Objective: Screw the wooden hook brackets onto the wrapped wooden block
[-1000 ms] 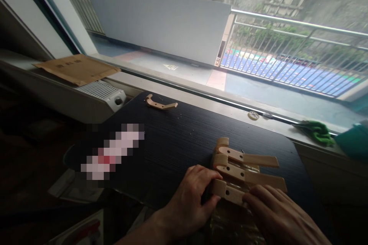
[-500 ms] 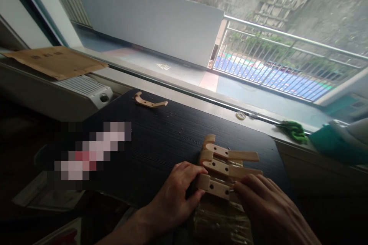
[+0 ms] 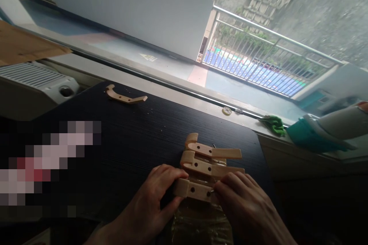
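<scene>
My left hand point(image 3: 161, 189) grips the curved end of the nearest wooden coat hook point(image 3: 198, 190), thumb below and fingers above. This hook lies on a tape-wrapped block point(image 3: 201, 222) and shows two dark screw holes. Between the pinched fingertips of my right hand point(image 3: 241, 195) is a thin metal screw point(image 3: 212, 190), its tip at the right-hand hole. Most of the screw is hidden by the fingers. Just beyond, a second wooden hook point(image 3: 202, 165) and a third wooden hook point(image 3: 205, 149) lie side by side on the block.
Another wooden hook point(image 3: 126, 97) lies at the far left of the black table point(image 3: 143, 134), with small crumbs nearby. On the window sill are a tape roll point(image 3: 227, 111), a green cloth point(image 3: 273, 124) and a teal container point(image 3: 306, 132). A blurred patch covers the left.
The camera view has shifted, so the table and hooks appear further left. Both hands keep their places at the nearest hook, the screw still at its right-hand hole.
</scene>
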`<state>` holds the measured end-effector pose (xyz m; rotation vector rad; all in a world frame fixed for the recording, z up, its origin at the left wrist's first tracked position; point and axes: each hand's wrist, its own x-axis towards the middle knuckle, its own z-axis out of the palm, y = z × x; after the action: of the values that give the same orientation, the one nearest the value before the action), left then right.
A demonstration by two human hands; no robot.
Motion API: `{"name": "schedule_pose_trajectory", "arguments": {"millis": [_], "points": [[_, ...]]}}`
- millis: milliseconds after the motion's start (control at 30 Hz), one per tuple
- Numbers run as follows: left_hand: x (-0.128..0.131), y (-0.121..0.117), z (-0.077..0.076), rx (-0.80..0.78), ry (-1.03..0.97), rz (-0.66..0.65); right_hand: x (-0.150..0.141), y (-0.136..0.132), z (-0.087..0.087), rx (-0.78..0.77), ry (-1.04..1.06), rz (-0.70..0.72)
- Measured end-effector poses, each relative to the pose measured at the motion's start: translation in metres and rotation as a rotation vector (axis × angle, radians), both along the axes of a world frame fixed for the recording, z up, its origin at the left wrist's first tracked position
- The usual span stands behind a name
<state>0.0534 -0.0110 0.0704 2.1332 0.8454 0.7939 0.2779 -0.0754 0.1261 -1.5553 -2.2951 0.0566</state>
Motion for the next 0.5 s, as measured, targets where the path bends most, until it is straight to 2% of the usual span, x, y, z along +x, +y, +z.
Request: {"name": "schedule_pose_trajectory", "arguments": {"millis": [233,500], "points": [[0.0,0.001,-0.003,0.029,-0.006,-0.003,-0.003,0.004,0.006,-0.023,-0.045,0.072],[-0.002,-0.001,-0.005,0.068,0.017,0.001,-0.008,0.004,-0.014,0.121,-0.044,0.041]]}}
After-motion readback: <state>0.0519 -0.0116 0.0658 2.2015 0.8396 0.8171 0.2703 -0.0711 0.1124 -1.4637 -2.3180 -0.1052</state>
